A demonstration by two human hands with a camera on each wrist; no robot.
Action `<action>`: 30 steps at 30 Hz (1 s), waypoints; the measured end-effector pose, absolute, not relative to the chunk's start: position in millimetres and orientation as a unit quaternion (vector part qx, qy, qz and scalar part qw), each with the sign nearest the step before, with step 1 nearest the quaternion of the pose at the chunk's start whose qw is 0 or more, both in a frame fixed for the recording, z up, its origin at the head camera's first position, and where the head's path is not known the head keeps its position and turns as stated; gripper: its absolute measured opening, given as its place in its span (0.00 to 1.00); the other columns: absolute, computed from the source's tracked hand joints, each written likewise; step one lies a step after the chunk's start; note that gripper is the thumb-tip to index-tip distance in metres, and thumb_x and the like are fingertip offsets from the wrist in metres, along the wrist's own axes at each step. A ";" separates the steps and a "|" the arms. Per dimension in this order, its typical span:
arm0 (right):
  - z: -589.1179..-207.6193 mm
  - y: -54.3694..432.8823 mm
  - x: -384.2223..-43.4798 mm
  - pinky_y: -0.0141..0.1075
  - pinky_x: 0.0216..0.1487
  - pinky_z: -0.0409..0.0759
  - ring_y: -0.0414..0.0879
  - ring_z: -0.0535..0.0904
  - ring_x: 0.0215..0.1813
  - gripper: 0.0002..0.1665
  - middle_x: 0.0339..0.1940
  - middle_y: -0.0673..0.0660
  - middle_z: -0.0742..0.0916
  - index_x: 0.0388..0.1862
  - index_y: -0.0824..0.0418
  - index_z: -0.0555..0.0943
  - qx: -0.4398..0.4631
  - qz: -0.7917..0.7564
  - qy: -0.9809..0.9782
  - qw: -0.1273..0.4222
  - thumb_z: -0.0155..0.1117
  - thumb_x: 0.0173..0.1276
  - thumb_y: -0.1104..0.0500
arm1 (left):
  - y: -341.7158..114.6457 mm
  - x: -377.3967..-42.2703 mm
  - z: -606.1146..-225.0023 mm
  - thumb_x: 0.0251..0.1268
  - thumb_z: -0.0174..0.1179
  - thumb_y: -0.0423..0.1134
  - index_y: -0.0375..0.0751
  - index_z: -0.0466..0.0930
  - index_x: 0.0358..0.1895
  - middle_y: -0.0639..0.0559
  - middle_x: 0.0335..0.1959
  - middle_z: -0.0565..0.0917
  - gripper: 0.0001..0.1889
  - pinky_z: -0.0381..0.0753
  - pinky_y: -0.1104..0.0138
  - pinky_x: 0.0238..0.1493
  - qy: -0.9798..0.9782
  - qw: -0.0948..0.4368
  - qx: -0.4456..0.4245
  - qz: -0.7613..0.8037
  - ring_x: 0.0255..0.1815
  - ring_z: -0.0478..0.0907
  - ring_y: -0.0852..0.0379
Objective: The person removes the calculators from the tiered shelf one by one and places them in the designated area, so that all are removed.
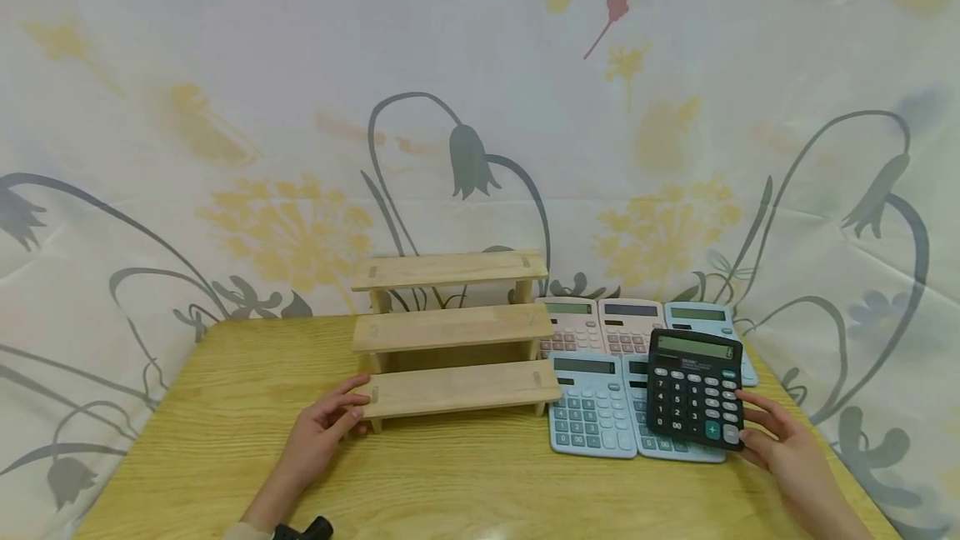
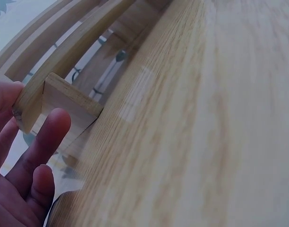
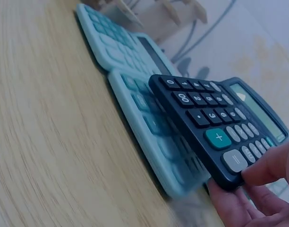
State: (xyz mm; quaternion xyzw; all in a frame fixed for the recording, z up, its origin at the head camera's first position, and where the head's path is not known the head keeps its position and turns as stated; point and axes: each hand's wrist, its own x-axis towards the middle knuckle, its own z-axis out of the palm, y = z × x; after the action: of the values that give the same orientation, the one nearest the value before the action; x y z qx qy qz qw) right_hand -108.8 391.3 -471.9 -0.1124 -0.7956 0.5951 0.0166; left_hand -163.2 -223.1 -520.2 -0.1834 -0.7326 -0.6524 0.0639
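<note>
My right hand (image 1: 783,448) pinches the lower right edge of a black calculator (image 1: 693,390), thumb on its face side and fingers beneath. In the right wrist view the black calculator (image 3: 201,113) is tilted over a light blue calculator (image 3: 154,142), covering part of it. My left hand (image 1: 318,436) is at the left end of a three-tier wooden shelf (image 1: 465,390). In the left wrist view, fingertips (image 2: 14,90) touch the end of the lowest board, and the other fingers are loosely bent near its leg.
Beside the shelf lies another light blue calculator (image 1: 588,407). Behind are two pink calculators (image 1: 573,327) and a blue calculator (image 1: 701,315), partly covered. All stand on a wooden table (image 1: 450,482) before a flower-patterned cloth (image 1: 480,107).
</note>
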 end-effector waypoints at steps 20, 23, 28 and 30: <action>-480.1 469.3 -103.6 0.35 0.38 0.82 0.30 0.74 0.37 0.42 0.66 0.79 0.64 0.65 0.23 0.56 -0.163 0.562 -0.811 0.003 0.44 0.73 0.72 | -223.0 -162.6 -520.4 0.72 0.58 0.28 0.26 0.82 0.50 0.44 0.67 0.75 0.10 0.85 0.62 0.35 -0.740 0.061 -0.175 -0.647 0.34 0.84 0.53; -477.9 473.0 -102.3 0.34 0.39 0.82 0.27 0.72 0.37 0.41 0.71 0.84 0.51 0.72 0.27 0.49 -0.177 0.546 -0.819 -0.012 0.41 0.76 0.69 | -223.3 -163.0 -520.7 0.72 0.58 0.28 0.26 0.82 0.51 0.46 0.67 0.75 0.10 0.85 0.62 0.35 -0.738 0.061 -0.177 -0.648 0.34 0.84 0.53; -474.0 479.7 -102.1 0.34 0.42 0.82 0.22 0.69 0.37 0.40 0.74 0.84 0.45 0.81 0.44 0.38 -0.199 0.526 -0.826 -0.045 0.40 0.80 0.66 | -223.1 -163.2 -519.5 0.72 0.57 0.28 0.25 0.81 0.51 0.48 0.67 0.75 0.10 0.85 0.62 0.35 -0.735 0.062 -0.182 -0.650 0.35 0.84 0.53; -474.1 481.8 -102.8 0.35 0.43 0.83 0.27 0.71 0.40 0.41 0.74 0.83 0.45 0.81 0.50 0.36 -0.209 0.524 -0.824 -0.054 0.40 0.80 0.67 | -222.7 -162.8 -518.8 0.72 0.57 0.28 0.26 0.81 0.51 0.51 0.67 0.76 0.10 0.85 0.62 0.35 -0.736 0.062 -0.181 -0.649 0.35 0.85 0.53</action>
State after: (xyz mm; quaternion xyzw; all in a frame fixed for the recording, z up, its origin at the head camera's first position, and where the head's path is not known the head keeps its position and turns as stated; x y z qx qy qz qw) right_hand -102.8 481.8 -474.1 -0.2092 -0.8238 0.5241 -0.0539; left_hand -162.8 -222.7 -518.8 -0.1812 -0.7363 -0.6491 0.0617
